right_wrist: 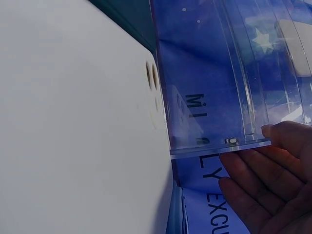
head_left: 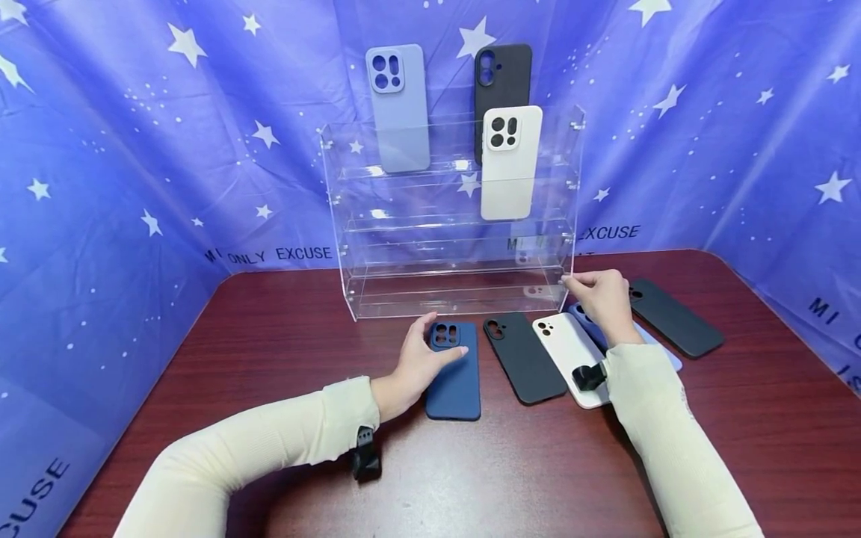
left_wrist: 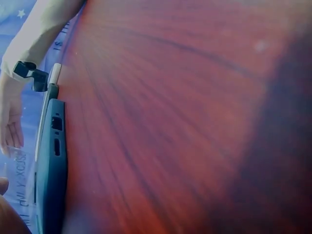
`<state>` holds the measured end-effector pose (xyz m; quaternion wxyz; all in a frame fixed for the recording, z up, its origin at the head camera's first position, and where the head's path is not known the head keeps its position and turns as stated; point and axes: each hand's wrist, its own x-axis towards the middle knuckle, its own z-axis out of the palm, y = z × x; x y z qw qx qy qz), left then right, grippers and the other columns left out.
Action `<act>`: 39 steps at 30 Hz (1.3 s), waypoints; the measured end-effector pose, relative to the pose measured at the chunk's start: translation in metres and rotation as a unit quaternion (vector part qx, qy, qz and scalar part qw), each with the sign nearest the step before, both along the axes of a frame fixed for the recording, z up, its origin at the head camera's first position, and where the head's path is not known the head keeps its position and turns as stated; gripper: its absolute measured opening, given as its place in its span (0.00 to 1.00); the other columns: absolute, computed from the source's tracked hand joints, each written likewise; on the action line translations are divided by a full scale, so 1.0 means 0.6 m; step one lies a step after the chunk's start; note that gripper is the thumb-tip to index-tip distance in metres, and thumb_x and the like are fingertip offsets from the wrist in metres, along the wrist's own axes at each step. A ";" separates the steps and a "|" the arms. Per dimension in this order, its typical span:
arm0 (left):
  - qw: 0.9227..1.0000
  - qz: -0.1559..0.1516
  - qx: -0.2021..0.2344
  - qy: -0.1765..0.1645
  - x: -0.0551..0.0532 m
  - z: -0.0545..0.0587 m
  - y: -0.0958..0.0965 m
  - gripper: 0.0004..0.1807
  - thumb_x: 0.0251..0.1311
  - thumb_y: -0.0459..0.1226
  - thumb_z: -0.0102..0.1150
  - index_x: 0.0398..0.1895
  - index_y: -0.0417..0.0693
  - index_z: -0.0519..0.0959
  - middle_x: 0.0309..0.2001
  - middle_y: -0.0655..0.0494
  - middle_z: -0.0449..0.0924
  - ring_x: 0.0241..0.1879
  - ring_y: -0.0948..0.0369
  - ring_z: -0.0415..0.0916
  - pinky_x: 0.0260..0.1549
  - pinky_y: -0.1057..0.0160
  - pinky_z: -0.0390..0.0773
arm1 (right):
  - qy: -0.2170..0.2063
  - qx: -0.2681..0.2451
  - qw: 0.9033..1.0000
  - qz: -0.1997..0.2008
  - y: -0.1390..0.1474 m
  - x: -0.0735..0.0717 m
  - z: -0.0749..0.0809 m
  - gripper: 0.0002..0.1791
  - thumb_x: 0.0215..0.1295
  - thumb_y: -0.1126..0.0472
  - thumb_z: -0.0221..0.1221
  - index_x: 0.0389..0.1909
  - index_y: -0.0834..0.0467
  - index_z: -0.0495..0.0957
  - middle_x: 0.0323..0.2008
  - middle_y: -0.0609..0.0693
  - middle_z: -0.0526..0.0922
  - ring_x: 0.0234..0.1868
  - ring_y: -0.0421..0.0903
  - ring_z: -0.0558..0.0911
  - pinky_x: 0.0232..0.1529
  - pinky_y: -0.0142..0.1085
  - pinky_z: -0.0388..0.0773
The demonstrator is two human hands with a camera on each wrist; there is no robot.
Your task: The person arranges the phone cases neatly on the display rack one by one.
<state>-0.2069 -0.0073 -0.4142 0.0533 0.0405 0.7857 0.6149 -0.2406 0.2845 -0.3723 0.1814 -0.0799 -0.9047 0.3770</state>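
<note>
A dark blue phone case (head_left: 454,388) with a camera cutout lies on the table, long side toward me. My left hand (head_left: 418,366) is over its upper left part, thumb stretched across the face and fingers spread toward the top left corner. In the left wrist view the thumb appears above the case, apart from it. With thumb and fingers on either side, my right hand (head_left: 604,302) pinches the side panel of a clear acrylic display stand (head_left: 568,246); the right wrist view shows the thumb on the panel's edge (right_wrist: 219,149) and the fingers beyond.
The stand carries a light blue case (head_left: 403,127), a black case (head_left: 513,82) and a white case (head_left: 507,183). Right of the dark blue case lie a black case (head_left: 528,366), a white one (head_left: 572,351), a blue one (head_left: 662,351) and another dark one (head_left: 679,325).
</note>
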 end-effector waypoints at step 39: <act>0.979 -0.030 -0.201 0.033 -0.010 -0.010 0.034 0.56 0.42 0.46 0.75 0.72 0.42 0.52 0.73 0.48 0.49 0.71 0.49 0.45 0.66 0.49 0.57 | -0.024 0.005 1.000 -0.007 -0.003 -0.001 0.003 0.20 0.66 0.51 0.56 0.45 0.64 0.82 0.45 0.63 0.82 0.49 0.58 0.77 0.36 0.40 0.73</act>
